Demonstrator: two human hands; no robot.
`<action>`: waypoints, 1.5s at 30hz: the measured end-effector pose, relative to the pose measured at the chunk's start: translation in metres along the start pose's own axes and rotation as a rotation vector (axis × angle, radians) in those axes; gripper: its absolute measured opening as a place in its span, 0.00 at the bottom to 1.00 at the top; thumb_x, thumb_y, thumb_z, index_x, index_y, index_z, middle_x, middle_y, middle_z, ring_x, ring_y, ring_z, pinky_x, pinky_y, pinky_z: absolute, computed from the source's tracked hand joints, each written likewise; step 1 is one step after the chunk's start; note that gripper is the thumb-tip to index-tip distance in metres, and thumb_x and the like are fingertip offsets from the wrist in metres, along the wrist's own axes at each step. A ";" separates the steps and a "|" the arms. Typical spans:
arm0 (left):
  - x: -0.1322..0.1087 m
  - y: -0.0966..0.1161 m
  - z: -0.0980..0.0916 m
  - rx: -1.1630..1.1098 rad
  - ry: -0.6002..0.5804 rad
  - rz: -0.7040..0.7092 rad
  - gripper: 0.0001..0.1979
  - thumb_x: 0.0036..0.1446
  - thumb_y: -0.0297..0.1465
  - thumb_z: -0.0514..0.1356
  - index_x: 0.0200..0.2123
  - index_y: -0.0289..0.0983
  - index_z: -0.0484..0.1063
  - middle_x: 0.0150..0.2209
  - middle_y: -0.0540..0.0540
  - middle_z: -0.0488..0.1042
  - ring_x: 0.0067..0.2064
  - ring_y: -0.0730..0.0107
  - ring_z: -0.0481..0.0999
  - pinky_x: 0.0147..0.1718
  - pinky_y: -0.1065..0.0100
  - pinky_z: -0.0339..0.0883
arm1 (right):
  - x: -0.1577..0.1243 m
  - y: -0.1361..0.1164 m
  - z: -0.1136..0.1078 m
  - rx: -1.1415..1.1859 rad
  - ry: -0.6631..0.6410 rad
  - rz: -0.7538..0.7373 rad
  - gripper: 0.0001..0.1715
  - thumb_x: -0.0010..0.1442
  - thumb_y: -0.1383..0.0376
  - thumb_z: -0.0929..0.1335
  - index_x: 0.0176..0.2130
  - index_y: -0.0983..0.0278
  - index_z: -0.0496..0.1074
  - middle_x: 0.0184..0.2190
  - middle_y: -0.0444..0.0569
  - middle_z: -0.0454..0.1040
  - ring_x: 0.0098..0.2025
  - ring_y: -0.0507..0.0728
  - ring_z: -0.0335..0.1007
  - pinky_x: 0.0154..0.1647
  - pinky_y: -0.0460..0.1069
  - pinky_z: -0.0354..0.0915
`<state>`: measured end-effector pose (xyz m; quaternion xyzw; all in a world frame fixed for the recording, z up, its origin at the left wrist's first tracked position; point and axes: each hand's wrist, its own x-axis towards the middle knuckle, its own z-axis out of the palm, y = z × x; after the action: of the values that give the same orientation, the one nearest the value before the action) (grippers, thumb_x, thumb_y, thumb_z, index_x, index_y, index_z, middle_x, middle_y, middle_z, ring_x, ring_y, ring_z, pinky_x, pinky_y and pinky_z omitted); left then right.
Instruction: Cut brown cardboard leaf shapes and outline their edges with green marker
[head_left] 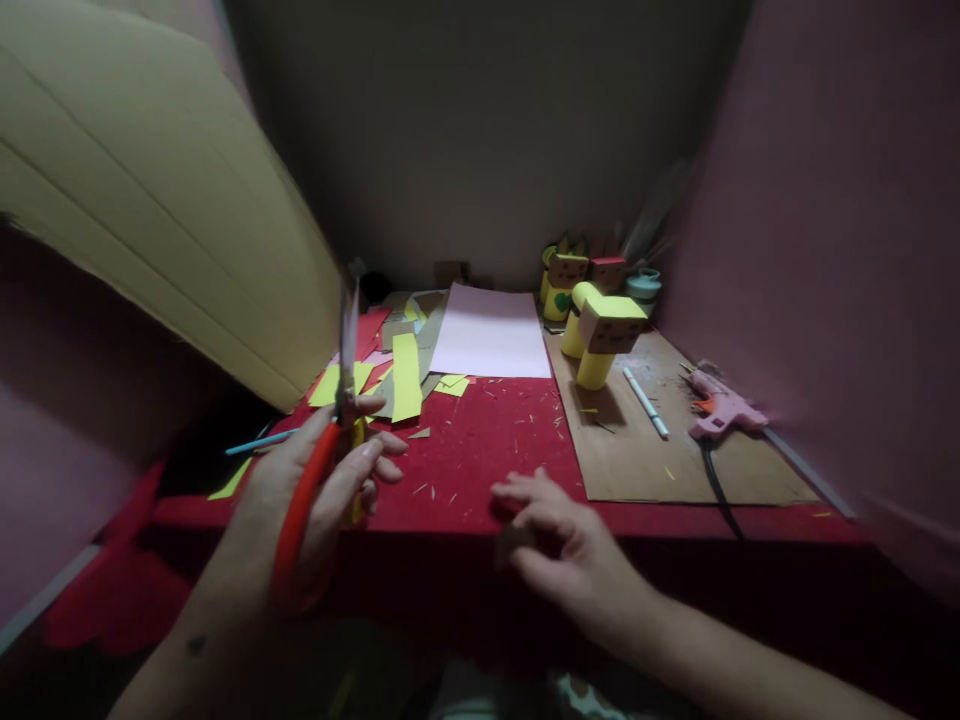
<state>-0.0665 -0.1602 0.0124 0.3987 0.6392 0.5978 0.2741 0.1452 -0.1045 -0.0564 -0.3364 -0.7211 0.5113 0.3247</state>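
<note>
My left hand [330, 490] is closed on scissors with red-orange handles [304, 525], their blades pointing up. A yellow strip [358, 435] shows between the fingers of that hand; whether it is held or part of the scissors is unclear. Past those fingers, cut yellow paper [406, 378] lies on the red cloth. My right hand [559, 545], its fingers bent, hovers at the table's front edge. A small brown piece [514, 545], blurred, appears pinched at its thumb and fingertips.
A pale sheet [491, 330] lies at the back. To the right, a cardboard mat [626, 465] carries a yellow paper-tube figure [592, 335], a white marker [645, 402] and a pink glue gun [724, 400] with its cord. A large cardboard panel [165, 190] leans in from the left.
</note>
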 end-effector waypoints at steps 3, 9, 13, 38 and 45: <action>-0.001 0.003 0.005 -0.005 -0.055 -0.027 0.15 0.48 0.37 0.67 0.38 0.36 0.72 0.26 0.46 0.75 0.22 0.74 0.69 0.17 0.74 0.62 | -0.006 -0.009 0.016 0.468 -0.189 0.084 0.03 0.47 0.69 0.74 0.26 0.61 0.79 0.39 0.51 0.80 0.46 0.61 0.74 0.52 0.58 0.64; -0.003 -0.013 0.015 -0.086 -0.202 -0.093 0.25 0.46 0.38 0.69 0.47 0.37 0.69 0.30 0.46 0.76 0.26 0.71 0.73 0.21 0.73 0.65 | 0.024 -0.016 0.004 0.797 0.033 0.154 0.04 0.48 0.67 0.76 0.28 0.64 0.79 0.28 0.46 0.77 0.31 0.52 0.70 0.38 0.49 0.64; -0.001 -0.018 0.030 -0.183 -0.309 -0.102 0.30 0.47 0.37 0.69 0.52 0.42 0.63 0.37 0.48 0.76 0.26 0.74 0.72 0.22 0.72 0.66 | 0.042 -0.012 -0.002 0.853 0.059 0.138 0.06 0.46 0.68 0.77 0.27 0.65 0.78 0.26 0.44 0.75 0.30 0.51 0.67 0.36 0.47 0.62; 0.010 -0.006 0.077 -0.040 -0.235 0.128 0.18 0.49 0.29 0.66 0.45 0.44 0.70 0.29 0.54 0.71 0.29 0.76 0.71 0.29 0.76 0.66 | 0.056 -0.009 -0.023 0.749 0.033 0.061 0.05 0.50 0.68 0.75 0.30 0.61 0.78 0.31 0.44 0.78 0.35 0.52 0.72 0.43 0.49 0.63; 0.005 -0.008 0.077 -0.070 -0.234 0.131 0.18 0.52 0.31 0.65 0.46 0.46 0.69 0.30 0.54 0.71 0.29 0.76 0.71 0.28 0.77 0.66 | 0.057 -0.011 -0.027 0.785 0.049 0.093 0.08 0.47 0.69 0.77 0.31 0.62 0.78 0.30 0.42 0.77 0.33 0.51 0.71 0.40 0.47 0.63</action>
<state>-0.0069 -0.1135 -0.0052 0.4968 0.5543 0.5855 0.3211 0.1335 -0.0470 -0.0321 -0.2311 -0.4470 0.7539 0.4224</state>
